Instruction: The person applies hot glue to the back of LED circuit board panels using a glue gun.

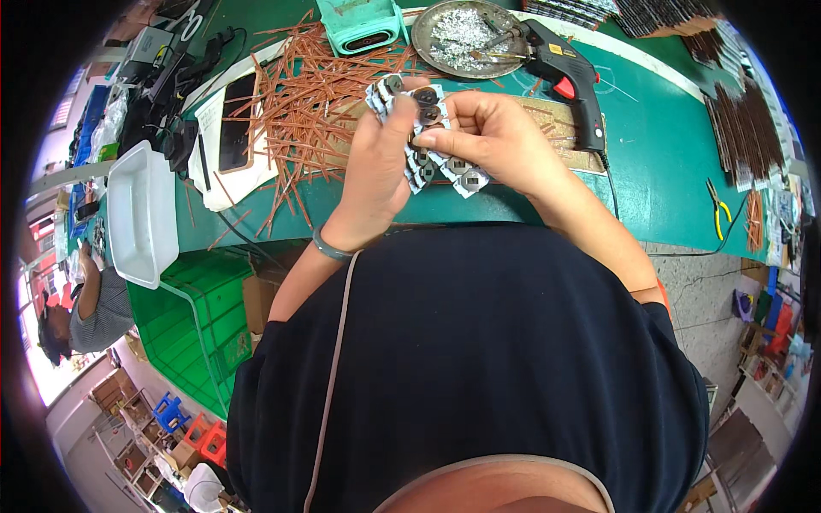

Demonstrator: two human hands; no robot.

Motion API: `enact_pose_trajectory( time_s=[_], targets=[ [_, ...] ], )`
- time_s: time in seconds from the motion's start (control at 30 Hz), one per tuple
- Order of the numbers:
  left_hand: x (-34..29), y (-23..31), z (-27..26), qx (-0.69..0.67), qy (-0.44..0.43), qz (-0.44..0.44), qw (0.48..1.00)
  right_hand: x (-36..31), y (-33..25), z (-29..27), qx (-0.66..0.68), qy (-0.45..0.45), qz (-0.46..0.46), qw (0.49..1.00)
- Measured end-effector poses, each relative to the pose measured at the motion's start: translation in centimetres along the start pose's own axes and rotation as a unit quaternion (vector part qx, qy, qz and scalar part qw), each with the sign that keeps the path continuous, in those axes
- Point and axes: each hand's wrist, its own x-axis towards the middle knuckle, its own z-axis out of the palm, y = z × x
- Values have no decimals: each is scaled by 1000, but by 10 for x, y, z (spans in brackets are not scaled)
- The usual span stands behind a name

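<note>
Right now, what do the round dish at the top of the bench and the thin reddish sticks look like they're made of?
Round dish: likely metal, dull grey with a soft sheen along the rim. Reddish sticks: coppery brown, thin and straight, possibly copper wire or coated wire; too small to tell for sure.

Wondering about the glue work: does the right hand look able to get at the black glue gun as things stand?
Probably yes: the glue gun lies just beyond the right hand with open green table between, though that hand would first have to let go of the strip of small parts.
</note>
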Motion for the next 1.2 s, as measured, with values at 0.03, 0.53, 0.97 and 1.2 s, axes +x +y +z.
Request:
enact_pose_trajectory(
  time_s=[0.03,0.53,0.97,1.2],
  targets=[
    [-1,1,-2,1,1,1,1000,-2,-3,2,1,-1,0,1000],
    [3,1,3,-74,-12,-25,997,6,-7,-5,-21,38,-113,993],
    [-20,-16,-18,363,-24,456,812,-27,25,-12,-305,-4,-214,928],
    [-62,1,-39,566,-141,299,755,-44,-3,-13,-587,-111,-278,752]
  ],
)
